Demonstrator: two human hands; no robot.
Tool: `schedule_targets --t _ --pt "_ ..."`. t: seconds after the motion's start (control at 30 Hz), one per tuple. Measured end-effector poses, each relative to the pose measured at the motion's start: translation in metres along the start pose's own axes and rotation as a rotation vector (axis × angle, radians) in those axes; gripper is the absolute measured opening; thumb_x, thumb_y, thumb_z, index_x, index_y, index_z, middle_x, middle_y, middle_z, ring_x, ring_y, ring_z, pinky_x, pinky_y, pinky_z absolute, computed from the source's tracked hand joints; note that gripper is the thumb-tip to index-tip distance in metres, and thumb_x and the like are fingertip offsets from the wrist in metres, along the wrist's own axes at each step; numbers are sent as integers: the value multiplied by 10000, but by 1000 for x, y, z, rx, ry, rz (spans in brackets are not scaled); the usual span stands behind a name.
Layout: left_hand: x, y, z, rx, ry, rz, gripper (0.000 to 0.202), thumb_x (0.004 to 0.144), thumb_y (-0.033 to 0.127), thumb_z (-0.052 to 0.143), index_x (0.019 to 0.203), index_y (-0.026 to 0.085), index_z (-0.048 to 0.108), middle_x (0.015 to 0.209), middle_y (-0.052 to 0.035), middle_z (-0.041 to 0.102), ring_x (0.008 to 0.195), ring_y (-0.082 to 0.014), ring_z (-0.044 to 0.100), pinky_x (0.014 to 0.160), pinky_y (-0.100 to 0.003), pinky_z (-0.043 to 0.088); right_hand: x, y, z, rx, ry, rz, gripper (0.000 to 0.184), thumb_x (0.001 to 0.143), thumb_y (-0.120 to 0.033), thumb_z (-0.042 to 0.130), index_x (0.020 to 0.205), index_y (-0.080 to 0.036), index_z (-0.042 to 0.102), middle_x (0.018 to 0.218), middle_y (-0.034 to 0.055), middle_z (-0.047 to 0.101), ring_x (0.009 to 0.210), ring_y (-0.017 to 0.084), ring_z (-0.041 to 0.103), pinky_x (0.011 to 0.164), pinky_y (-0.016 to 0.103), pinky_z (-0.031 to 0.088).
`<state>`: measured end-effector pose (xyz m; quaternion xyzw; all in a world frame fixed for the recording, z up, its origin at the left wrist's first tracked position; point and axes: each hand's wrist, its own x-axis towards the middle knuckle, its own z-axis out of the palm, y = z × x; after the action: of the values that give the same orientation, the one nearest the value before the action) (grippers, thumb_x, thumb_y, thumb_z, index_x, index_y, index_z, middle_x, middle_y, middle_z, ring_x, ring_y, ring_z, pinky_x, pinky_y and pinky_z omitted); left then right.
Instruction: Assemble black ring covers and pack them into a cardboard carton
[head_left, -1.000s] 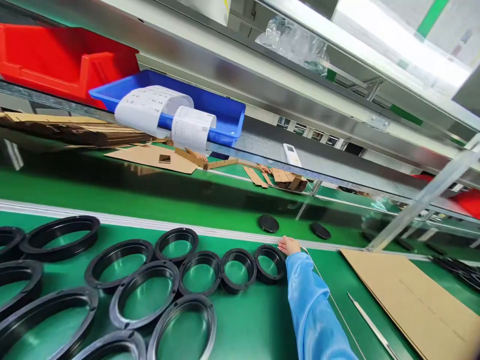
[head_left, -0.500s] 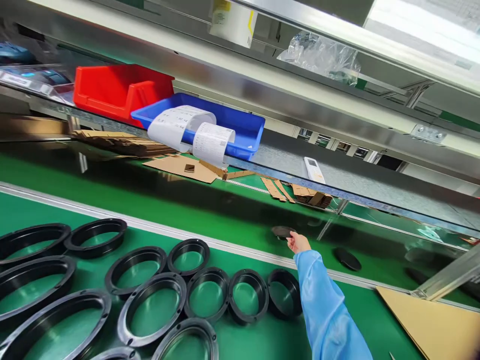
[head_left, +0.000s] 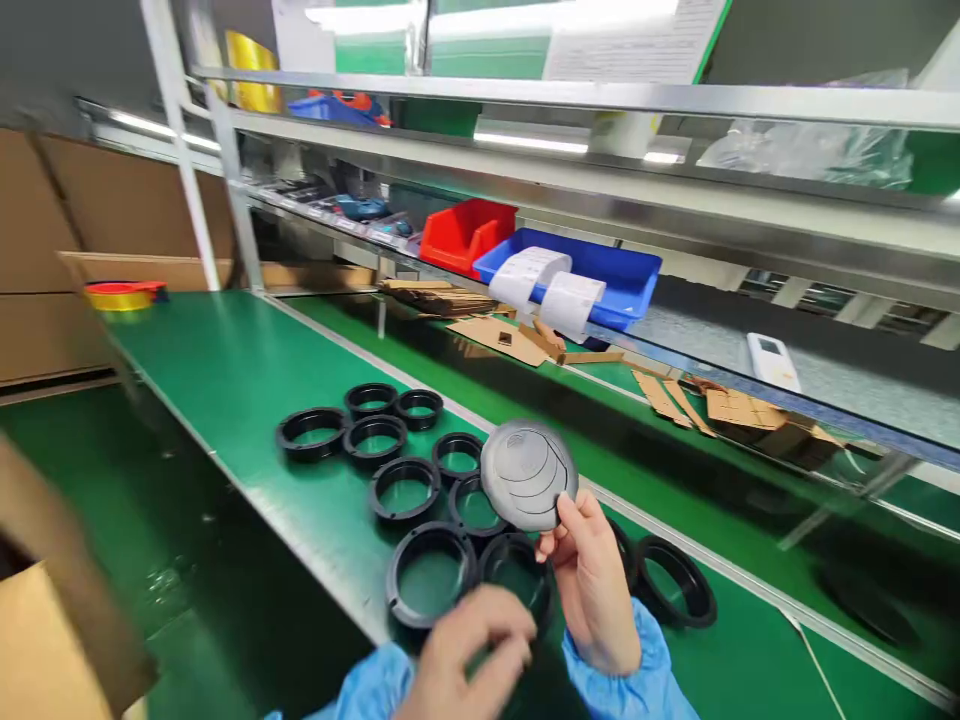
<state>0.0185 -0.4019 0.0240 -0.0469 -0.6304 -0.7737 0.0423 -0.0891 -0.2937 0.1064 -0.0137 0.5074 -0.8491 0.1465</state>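
My right hand (head_left: 595, 590) holds a round dark grey disc (head_left: 529, 473) with curved ridges upright by its lower edge, pinched between thumb and fingers, above the bench. My left hand (head_left: 465, 655) is low in front, blurred, its fingers curled loosely near a black plastic ring (head_left: 429, 577); nothing shows in it. Several black rings (head_left: 375, 438) of different sizes lie in rows on the green bench mat (head_left: 247, 380).
A blue tray (head_left: 600, 275) with paper rolls (head_left: 551, 285) and a red bin (head_left: 465, 232) sit on the steel shelf. Cardboard pieces (head_left: 502, 340) lie on the green conveyor behind. A white remote (head_left: 772, 360) rests on the shelf. A cardboard box edge (head_left: 45, 620) is lower left.
My right hand picked the disc off the conveyor and brought it back close in front of me. My left hand has come into view. The view has pulled back and swung left.
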Motion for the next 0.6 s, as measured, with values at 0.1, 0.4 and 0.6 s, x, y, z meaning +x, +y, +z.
schedule_targets --t 0.1,0.4,0.6 --pt "15 29 -43 -360 273 106 520 874 566 647 1309 295 561 1140 -83 628 1078 -247 565 903 -374 500 -22 24 31 25 -99 83 363 826 -464 756 750 -214 504 635 -58 528 555 78 509 566 191 491" --pt "8 49 -103 -889 -120 75 625 963 637 421 1337 171 603 1003 -100 729 862 -226 692 749 -357 577 -26 76 50 -311 -404 224 418 897 -616 587 961 -203 590 796 45 645 630 151 598 582 298 519" --pt "21 23 -102 -1018 -197 -41 758 943 737 228 1392 236 579 1349 -76 640 1372 -266 476 1193 -445 305 6 53 16 -1041 -300 -634 363 995 -386 499 1343 -389 600 1435 57 455 1337 287 386 1131 515 353"
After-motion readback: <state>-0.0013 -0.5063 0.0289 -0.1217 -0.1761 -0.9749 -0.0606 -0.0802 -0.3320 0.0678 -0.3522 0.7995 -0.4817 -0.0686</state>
